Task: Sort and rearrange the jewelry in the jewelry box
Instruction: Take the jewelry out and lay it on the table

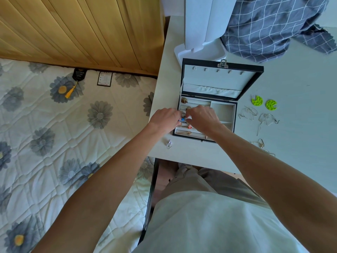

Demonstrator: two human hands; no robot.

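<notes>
Centrally, the open jewelry box sits on the white table. Both hands meet over its padded ring rolls at its 9 o'clock side: left hand and right hand curl their fingers together around a small blue-and-red earring. Judged light, stiff and easily bent; best pinched at the bead, not the hook. Green disc earrings and wire hoops lie at 3 o'clock of the box.
</notes>
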